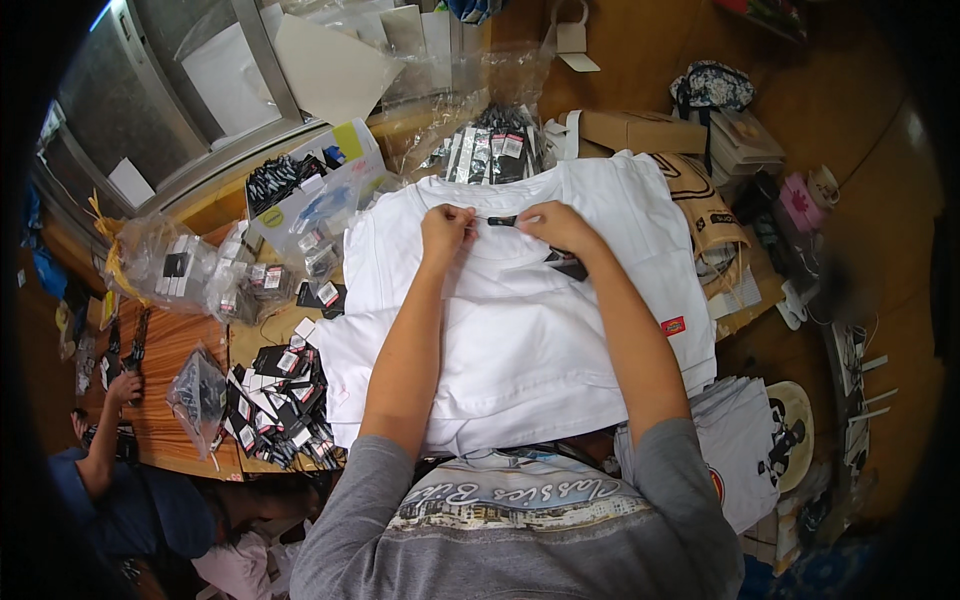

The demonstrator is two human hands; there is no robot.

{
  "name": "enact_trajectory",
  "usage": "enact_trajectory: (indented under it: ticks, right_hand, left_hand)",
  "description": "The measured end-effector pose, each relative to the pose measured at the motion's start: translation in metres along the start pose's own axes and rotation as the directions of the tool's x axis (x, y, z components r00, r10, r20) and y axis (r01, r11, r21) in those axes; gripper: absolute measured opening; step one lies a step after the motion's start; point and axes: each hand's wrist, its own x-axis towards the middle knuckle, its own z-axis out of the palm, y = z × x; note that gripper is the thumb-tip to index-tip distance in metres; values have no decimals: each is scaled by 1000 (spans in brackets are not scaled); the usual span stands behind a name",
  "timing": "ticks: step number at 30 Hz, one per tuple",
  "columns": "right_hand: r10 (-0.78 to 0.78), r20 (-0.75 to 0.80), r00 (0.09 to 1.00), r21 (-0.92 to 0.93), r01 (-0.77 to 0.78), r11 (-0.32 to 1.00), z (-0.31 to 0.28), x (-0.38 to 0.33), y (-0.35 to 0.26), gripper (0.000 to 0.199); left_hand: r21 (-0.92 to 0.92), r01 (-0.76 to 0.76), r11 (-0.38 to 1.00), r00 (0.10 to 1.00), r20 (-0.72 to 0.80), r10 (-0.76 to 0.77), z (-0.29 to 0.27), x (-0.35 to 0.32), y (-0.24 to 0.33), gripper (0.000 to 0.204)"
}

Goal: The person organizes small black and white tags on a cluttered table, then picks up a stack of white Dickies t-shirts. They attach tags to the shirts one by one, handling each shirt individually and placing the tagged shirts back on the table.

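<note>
White T-shirts [520, 345] lie piled in front of me, with a small red label [673, 326] near the right edge. At the top shirt's neckline, my left hand [447, 235] is closed in a pinch on what looks like a thin cord. My right hand [560, 226] has its fingers closed at the other end of a small black tag piece [501, 220], which spans the gap between both hands. Under my right wrist a black hang tag [568, 265] shows partly on the white cloth; my forearm hides some of it.
Loose black and white hang tags [280, 400] are heaped left of the shirts. Behind them stands an open box [345, 190] of black cords. More tags [497, 145] lie in plastic beyond the shirts. A co-worker's hand [124, 388] is far left. Folded shirts [715, 430] sit lower right.
</note>
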Motion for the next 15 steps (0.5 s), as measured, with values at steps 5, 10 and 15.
enact_trajectory:
  ticks: [5, 10, 15]
  right_hand:
    - [-21, -28, 999, 204, 27, 979, -52, -21, 2, 23]
    - [-89, -180, 980, 449, 162, 879, -33, -20, 9, 27]
    - [207, -433, 877, 36, -213, 977, 13, 3, 16, 67]
  left_hand:
    - [-309, -60, 949, 990, -138, 18, -7, 4, 8, 19]
    - [-707, 34, 706, 998, -19, -68, -6, 0, 20, 16]
    - [-724, -46, 688, 999, -13, 52, -11, 11, 7, 12]
